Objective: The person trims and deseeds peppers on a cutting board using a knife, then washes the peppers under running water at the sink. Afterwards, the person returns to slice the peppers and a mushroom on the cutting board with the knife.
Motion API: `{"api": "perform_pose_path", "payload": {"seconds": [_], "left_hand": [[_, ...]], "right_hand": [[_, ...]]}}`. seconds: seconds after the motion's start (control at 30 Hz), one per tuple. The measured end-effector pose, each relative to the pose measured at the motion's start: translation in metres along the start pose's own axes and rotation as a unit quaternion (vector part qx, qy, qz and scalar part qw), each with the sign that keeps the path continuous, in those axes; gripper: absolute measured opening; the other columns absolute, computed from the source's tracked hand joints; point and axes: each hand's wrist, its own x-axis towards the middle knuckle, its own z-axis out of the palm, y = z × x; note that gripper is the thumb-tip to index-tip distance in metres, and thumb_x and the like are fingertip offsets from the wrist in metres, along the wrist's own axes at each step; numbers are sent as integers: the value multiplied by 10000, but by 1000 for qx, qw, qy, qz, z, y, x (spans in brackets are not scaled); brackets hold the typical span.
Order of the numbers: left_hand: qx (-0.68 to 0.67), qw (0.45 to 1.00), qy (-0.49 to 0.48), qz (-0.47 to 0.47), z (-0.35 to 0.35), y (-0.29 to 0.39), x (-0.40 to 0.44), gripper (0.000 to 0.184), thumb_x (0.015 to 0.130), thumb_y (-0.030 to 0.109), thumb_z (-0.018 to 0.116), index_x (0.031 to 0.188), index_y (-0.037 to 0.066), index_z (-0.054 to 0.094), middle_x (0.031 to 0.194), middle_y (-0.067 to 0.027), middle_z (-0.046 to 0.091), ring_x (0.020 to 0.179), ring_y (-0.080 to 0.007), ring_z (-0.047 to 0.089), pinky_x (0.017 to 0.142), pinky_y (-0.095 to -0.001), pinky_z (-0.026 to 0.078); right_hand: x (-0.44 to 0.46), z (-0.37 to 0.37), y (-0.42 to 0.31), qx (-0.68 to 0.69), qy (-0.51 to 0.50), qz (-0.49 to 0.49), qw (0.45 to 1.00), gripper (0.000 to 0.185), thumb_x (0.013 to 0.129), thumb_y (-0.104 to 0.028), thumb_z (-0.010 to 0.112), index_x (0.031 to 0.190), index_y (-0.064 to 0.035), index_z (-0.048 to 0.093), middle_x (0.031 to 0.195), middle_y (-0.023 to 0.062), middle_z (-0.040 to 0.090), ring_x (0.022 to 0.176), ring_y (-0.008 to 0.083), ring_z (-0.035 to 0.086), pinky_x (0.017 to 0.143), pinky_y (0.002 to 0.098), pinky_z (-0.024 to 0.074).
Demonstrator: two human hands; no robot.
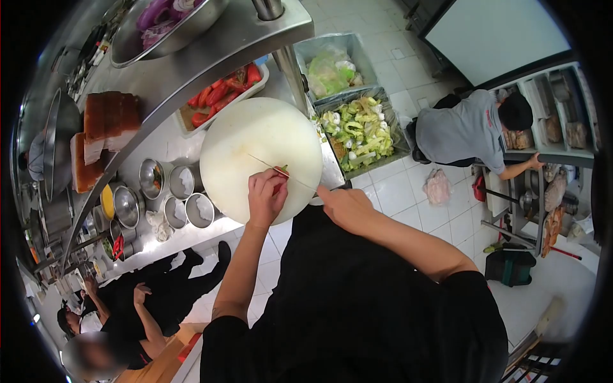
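Note:
A round white cutting board (236, 137) lies on the steel counter in front of me. On its near right part, my left hand (267, 193) has its fingers closed on a small red pepper (281, 170) with a bit of green at its end. My right hand (348, 207) is wrapped around the handle of a knife at the board's right edge. The thin knife blade (301, 182) reaches across the board past the pepper, close to my left fingertips. My fingers hide part of the pepper.
A white tray of red peppers (230, 92) stands behind the board. Several steel pots (200, 210) are at its left. Two bins of vegetable scraps (361, 131) stand right of the counter. One person (460, 127) bends at an open refrigerator; others stand at the lower left.

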Motion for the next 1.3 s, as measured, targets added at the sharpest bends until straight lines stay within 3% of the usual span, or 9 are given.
{"api": "perform_pose_path", "payload": {"seconds": [0.1,0.37,0.43,0.53,0.67,0.77,0.8,1.0,1.3], "left_hand": [[-6,1000,1,-3,2,1,0,354,778,-16,836,1077,103,689,1225,-90,684,1077,-337,608,944,-442,500],[-19,999,24,-19,-5,-3,4,343,812,-14,825,1104,83,674,1211,-118,665,1078,-343,597,926,-424,503],[-113,984,41,-135,-4,1,2,401,854,34,825,1215,58,652,1241,-151,654,1104,-344,588,939,-428,496],[-167,946,56,-272,-15,12,-3,502,890,99,824,1340,29,613,1261,-175,643,1121,-344,581,944,-428,505],[-22,977,-60,-203,-27,0,-13,522,884,152,855,1346,26,647,1265,-172,651,1148,-358,600,976,-450,509],[-87,969,-114,-201,-46,17,2,547,816,126,895,1312,61,674,1251,-149,668,1151,-364,615,1008,-474,492],[-84,969,-112,-203,-47,14,4,547,816,126,895,1312,61,674,1251,-149,668,1151,-364,615,1008,-474,492],[10,981,-180,-67,-64,-23,34,561,638,60,941,1154,115,729,1138,-53,724,1183,-320,620,1053,-462,456],[5,964,-266,-11,-70,-30,60,489,628,23,924,1063,135,733,1056,-1,738,1156,-274,608,1115,-450,387]], "right_hand": [[-16,-13,-6,-10,-82,73,994,238,980,-112,589,1207,-55,546,812,214,737,780,453,730,690,567,553],[-16,10,11,-32,-67,56,996,255,997,-135,580,1237,-54,545,811,216,725,743,449,715,674,558,549],[-23,-7,14,-45,-59,54,996,224,1011,-145,569,1210,-46,543,785,222,721,715,418,726,673,537,563],[-26,-32,17,244,-138,171,945,252,1084,-257,576,1188,-31,536,677,141,646,457,260,619,508,422,520],[-50,-29,25,338,-84,249,904,262,1082,-240,578,1186,-5,531,652,119,628,430,226,593,461,399,489],[-65,-9,33,10,94,126,988,184,1066,-208,604,1141,-52,543,754,168,689,621,402,681,597,510,540],[-62,-16,25,21,70,123,990,161,1043,-177,613,1145,-69,552,805,199,702,744,477,675,679,567,528],[-62,-4,48,-30,38,13,999,145,1012,-169,650,1111,-96,573,795,158,700,741,438,681,639,548,520],[-74,-15,52,-61,8,-74,995,166,981,-179,677,1056,-108,547,796,124,704,711,396,690,593,517,526]]}}
